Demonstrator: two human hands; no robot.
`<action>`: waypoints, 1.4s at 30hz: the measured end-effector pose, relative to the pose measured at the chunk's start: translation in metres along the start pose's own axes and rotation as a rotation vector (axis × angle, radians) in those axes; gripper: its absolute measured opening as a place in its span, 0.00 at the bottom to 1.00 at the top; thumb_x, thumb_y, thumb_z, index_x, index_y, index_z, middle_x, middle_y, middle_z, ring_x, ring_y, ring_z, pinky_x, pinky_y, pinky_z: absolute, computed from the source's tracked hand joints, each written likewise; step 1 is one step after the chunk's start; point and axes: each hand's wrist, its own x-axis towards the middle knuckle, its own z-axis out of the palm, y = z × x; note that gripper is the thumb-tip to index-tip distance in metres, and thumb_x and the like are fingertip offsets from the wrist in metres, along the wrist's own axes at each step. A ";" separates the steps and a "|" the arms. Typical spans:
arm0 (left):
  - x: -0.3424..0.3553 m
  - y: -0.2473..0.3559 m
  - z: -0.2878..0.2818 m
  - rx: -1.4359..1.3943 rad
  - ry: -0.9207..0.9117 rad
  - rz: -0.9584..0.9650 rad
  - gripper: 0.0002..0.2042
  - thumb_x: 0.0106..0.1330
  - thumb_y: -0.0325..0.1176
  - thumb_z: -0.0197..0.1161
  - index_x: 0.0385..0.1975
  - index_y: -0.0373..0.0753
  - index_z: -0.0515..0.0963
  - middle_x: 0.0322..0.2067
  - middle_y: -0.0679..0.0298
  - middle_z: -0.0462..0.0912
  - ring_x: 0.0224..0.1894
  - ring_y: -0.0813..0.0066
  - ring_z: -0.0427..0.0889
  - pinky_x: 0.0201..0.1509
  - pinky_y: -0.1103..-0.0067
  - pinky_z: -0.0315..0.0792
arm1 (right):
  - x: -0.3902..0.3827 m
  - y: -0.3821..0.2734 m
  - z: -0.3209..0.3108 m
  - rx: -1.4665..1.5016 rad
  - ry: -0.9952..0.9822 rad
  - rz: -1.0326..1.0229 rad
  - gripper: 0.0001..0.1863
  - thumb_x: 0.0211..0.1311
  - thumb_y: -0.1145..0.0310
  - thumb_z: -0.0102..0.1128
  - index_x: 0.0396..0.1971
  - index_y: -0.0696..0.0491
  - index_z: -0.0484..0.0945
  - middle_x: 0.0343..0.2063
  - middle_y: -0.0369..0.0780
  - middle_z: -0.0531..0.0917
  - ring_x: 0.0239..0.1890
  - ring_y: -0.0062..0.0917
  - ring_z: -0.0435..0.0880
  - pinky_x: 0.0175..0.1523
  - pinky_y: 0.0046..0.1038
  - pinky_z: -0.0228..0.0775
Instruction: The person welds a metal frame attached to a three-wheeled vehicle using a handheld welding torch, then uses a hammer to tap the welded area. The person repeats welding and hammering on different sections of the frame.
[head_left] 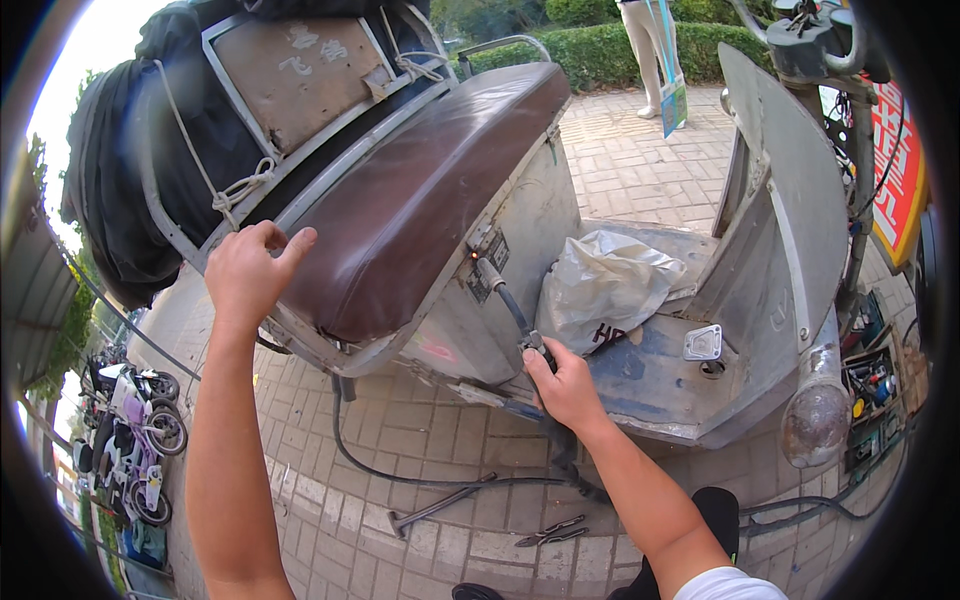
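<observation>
A welding torch [513, 310] with a metal nozzle and curved neck is in my right hand [560, 383], my fingers closed round its dark handle. Its tip meets the side of the grey metal seat box [470, 325], where a small orange glow shows beside a dark hinge-like plate [490, 258]. My left hand [258, 272] grips the metal frame [205, 250] at the near end of the brown padded seat [420, 190]; its fingers curl over the rail, and the thumb sticks out. The rail hides part of the grip.
A pale plastic bag [608, 285] lies on the metal footboard [640, 385]. On the paving are a hammer [440, 508], pliers [552, 532] and black cables [440, 482]. A tool case [875, 385] stands at right. Someone stands beyond the vehicle; parked bikes [140, 430] are at left.
</observation>
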 end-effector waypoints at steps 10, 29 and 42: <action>0.000 -0.002 0.000 0.018 0.007 0.009 0.28 0.60 0.65 0.61 0.27 0.41 0.85 0.28 0.61 0.85 0.37 0.61 0.83 0.42 0.67 0.74 | 0.010 0.002 0.006 0.021 -0.018 -0.039 0.21 0.70 0.58 0.60 0.47 0.63 0.77 0.25 0.34 0.79 0.17 0.14 0.75 0.23 0.21 0.66; -0.001 0.001 0.002 0.019 0.014 0.004 0.28 0.60 0.66 0.61 0.25 0.42 0.84 0.28 0.61 0.85 0.37 0.61 0.83 0.42 0.66 0.74 | 0.009 -0.009 0.001 -0.236 0.030 -0.177 0.18 0.67 0.59 0.60 0.44 0.59 0.78 0.27 0.50 0.83 0.30 0.40 0.84 0.38 0.34 0.74; -0.001 0.000 0.001 0.019 -0.007 -0.013 0.29 0.59 0.66 0.61 0.28 0.42 0.85 0.28 0.62 0.85 0.37 0.60 0.83 0.43 0.66 0.74 | -0.063 0.017 -0.009 0.089 -0.041 0.146 0.23 0.71 0.56 0.58 0.52 0.62 0.76 0.21 0.35 0.78 0.19 0.16 0.77 0.26 0.24 0.70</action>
